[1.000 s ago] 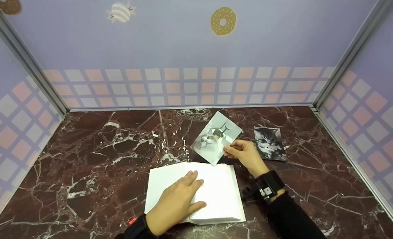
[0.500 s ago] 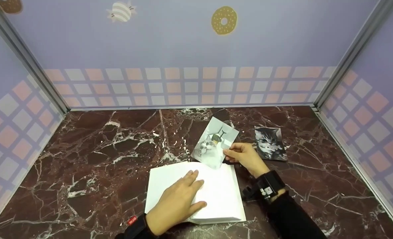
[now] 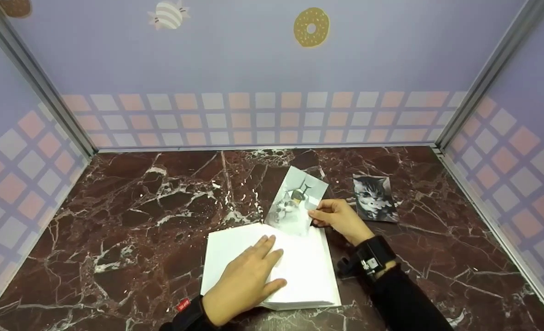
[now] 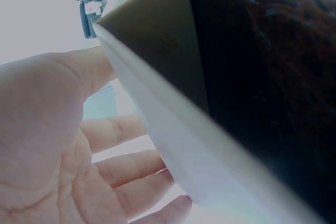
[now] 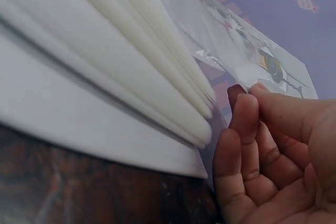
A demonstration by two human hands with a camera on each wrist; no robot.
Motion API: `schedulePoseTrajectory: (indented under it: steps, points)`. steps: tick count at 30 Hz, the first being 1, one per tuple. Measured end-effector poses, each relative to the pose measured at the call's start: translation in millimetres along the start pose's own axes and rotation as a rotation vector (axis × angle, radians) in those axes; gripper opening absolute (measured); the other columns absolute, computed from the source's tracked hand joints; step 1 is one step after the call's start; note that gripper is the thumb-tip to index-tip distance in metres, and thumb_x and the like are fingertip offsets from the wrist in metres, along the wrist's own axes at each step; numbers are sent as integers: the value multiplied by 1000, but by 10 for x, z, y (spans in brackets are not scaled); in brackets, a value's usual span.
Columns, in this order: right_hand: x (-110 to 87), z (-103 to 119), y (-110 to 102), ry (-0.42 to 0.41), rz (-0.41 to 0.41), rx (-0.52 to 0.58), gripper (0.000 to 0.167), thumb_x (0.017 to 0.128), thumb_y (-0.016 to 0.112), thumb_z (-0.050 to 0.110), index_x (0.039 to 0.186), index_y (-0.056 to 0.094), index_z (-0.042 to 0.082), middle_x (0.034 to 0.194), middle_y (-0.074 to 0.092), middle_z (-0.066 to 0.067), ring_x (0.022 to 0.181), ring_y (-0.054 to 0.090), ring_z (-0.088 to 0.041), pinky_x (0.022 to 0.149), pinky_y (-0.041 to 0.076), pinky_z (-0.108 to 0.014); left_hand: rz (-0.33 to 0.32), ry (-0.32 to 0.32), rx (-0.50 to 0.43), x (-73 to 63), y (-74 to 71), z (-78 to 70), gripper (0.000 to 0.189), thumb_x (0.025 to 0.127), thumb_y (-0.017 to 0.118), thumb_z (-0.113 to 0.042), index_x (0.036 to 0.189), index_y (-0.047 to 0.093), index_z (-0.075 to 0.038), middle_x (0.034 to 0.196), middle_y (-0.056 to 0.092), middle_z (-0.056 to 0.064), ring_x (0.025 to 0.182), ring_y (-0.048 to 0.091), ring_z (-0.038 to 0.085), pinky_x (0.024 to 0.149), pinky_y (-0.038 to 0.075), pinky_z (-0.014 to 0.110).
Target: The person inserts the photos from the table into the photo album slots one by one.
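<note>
A white-paged photo album (image 3: 306, 271) lies open on the table. My left hand (image 3: 249, 276) rests across it near the middle, fingers straight and spread. In the left wrist view, the palm (image 4: 42, 145) shows beside the white cover edge. Thumb and fingers of my right hand (image 3: 340, 218) pinch the right edge of a tilted cat photo (image 3: 294, 197). The photo's lower corner overlaps the top of the right page and looks pale, as if behind clear film. In the right wrist view the photo (image 5: 273, 69) meets clear film (image 5: 205, 30) at the page tops.
A second cat photo (image 3: 373, 197), darker, lies on the table right of my right hand. The table (image 3: 129, 239) is dark red marble pattern. Purple walls (image 3: 235, 59) with pink and white squares stand at the back and sides.
My right hand has drawn the photo down and slightly left, turning it more upright, so its lower corner overlaps more of the album page. The left hand stays put.
</note>
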State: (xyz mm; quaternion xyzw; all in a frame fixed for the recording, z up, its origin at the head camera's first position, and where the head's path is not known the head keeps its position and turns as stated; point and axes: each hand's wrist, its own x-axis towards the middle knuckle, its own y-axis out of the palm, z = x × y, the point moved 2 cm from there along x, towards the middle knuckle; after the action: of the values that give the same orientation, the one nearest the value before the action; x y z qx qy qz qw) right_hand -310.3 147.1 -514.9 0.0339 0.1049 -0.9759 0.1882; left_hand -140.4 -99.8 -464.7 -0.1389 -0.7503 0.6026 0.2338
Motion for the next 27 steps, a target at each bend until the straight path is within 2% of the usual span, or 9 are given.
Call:
schedulePoseTrajectory:
  steps: [8, 17, 27]
  points:
    - [22, 21, -22, -9, 32, -56, 12, 102, 74, 13, 96, 73, 3, 78, 74, 8, 71, 67, -7, 65, 56, -18, 17, 5, -22, 4, 1, -1, 62, 98, 74, -48, 143, 66, -7, 160, 54, 23, 147, 56, 38, 116, 52, 53]
    - [123, 112, -114, -39, 116, -132, 16, 101, 74, 10, 95, 73, -4, 77, 72, 9, 71, 64, -7, 71, 58, -21, 25, 6, -46, 15, 9, 8, 62, 98, 74, -46, 144, 65, -5, 160, 53, 24, 148, 55, 39, 117, 52, 54]
    - [161, 228, -113, -11, 205, -167, 12, 101, 74, 10, 93, 70, 1, 80, 73, 7, 75, 66, -9, 72, 60, -23, 41, -9, -47, 2, -8, 6, 62, 97, 75, -45, 144, 65, -6, 161, 53, 23, 149, 54, 37, 117, 52, 53]
